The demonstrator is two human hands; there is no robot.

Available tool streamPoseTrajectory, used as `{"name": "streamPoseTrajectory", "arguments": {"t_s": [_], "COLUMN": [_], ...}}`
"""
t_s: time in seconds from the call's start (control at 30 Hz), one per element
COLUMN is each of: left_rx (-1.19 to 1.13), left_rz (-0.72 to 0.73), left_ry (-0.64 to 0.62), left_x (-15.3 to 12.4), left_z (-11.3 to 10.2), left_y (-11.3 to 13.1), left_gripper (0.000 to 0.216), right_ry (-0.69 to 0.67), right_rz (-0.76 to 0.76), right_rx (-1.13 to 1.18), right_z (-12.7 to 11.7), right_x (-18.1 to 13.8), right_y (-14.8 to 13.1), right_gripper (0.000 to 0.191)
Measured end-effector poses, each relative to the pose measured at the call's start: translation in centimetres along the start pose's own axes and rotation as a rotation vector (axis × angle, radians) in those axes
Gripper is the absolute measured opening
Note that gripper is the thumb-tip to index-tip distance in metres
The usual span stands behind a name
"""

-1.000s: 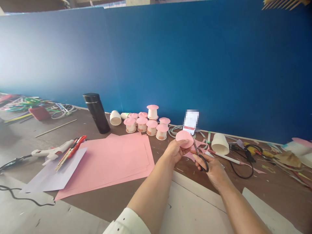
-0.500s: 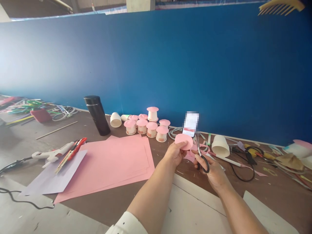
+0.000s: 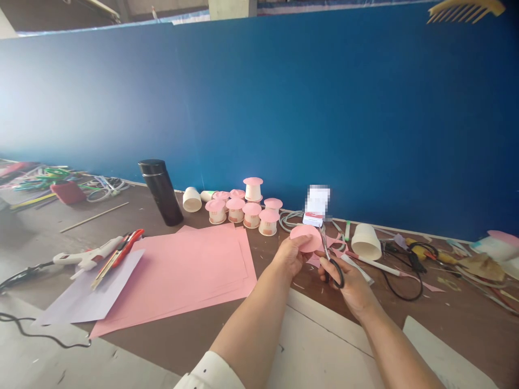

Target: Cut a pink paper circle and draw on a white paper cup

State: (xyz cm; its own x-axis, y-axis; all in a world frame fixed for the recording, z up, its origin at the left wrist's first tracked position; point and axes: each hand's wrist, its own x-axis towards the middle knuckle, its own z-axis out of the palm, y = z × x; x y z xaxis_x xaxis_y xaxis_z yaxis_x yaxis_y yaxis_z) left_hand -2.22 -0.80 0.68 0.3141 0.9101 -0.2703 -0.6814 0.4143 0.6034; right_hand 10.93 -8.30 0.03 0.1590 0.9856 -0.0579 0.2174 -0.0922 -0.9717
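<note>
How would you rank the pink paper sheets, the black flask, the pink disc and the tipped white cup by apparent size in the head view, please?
1. pink paper sheets, clearly largest.
2. black flask.
3. pink disc and tipped white cup look about alike, so I leave them tied.

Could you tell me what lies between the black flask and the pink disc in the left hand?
In the head view, a cluster of pink-capped cups stands between the black flask and the pink disc, plus a tipped white cup.
</note>
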Motion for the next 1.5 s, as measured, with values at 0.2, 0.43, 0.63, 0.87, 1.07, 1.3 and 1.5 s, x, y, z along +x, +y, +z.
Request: {"name": "streamPoseTrajectory", "arguments": {"t_s": [0.2,0.43,0.63,0.87,1.07,1.3,1.5], "left_rx": [0.002,-0.031,-0.087,-0.110,-0.120,-0.122,-0.112], "left_rz": [0.012,0.010,0.007,0.012,-0.015,0.008,0.004], "left_ry": [0.002,0.041,0.054,0.021,-0.002,-0.009,-0.016], "left_x": [-0.3,0.0,0.1,0.2,0.2,0.4,0.2], "left_z": [0.4,0.4,0.4,0.3,0.4,0.2,0.3], "left_y": [0.3,0.0,-0.1,-0.5,-0.6,-0.9,-0.7], "left_gripper": [0.034,0.033,0.032,0.032,0.029,0.026,0.026], "right_ry": [-0.010,-0.012,-0.002,-0.003,-0.023,-0.035,-0.032], "right_rz": [0.003,0.004,0.014,0.028,0.027,0.045,0.063], "right_rx": [-0.007,-0.010,-0.015,-0.001,0.036,0.061,0.067], "right_z": [-0.1,-0.3,-0.1,0.1,0.0,-0.1,0.0], "right_x": [0.2,0.4,0.2,-0.2,0.1,0.2,0.1], "right_y": [0.5,1.1,0.7,0.0,0.6,0.8,0.5], "right_gripper": [0.052,0.058,0.061,0.062,0.061,0.057,0.059]}}
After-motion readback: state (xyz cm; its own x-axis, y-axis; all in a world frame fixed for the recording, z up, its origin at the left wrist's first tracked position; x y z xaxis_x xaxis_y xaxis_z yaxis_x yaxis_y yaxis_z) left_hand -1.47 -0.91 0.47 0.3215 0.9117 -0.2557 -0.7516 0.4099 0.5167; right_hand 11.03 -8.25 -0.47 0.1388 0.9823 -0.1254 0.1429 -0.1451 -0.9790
